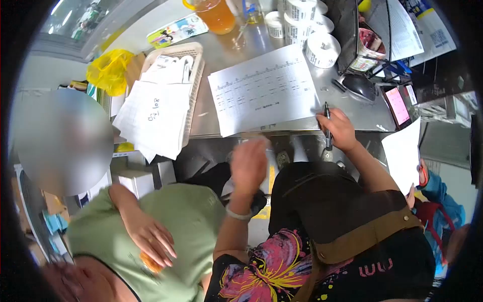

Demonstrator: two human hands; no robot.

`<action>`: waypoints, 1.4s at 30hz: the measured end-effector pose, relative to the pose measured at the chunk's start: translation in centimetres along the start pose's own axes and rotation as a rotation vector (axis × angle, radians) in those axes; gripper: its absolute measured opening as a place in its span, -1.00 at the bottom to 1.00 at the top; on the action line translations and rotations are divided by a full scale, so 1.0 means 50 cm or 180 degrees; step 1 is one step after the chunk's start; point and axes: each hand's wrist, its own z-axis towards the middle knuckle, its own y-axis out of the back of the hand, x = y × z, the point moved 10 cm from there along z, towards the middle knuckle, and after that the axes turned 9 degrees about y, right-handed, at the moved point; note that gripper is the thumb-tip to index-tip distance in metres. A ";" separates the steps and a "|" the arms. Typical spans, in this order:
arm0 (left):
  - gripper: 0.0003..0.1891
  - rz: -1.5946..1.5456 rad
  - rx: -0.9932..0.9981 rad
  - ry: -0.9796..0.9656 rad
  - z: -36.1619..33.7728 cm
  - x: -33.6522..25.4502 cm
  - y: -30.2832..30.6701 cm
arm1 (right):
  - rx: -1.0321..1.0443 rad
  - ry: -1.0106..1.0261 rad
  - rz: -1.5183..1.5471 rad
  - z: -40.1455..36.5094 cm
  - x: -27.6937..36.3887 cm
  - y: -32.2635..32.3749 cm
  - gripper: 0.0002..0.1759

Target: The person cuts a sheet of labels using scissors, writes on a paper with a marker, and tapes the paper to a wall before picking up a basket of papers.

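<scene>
My right hand (340, 130) is closed around a black marker pen (328, 132), held nearly upright at the table's front edge. Just left of it a printed sheet of paper (261, 90) with rows of small text lies on the metal table (221, 53). My left hand (249, 165), with a pale bracelet on the wrist, is in front of the table edge, below the sheet. Motion smears its fingers, so whether they hold anything cannot be made out.
A beige basket (197, 56) holds papers (168, 118) at left. Label rolls (322, 50), a black mouse (359, 86), a phone (398, 106) and a drink jug (217, 17) stand around. A person in green (176, 241) sits left; another person's hands hold white paper (402, 156) right.
</scene>
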 end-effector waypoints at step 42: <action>-0.65 -0.4331 0.1101 0.6867 -0.641 0.132 -0.275 | 0.0444 0.0406 0.0089 0.060 0.057 -0.069 -0.61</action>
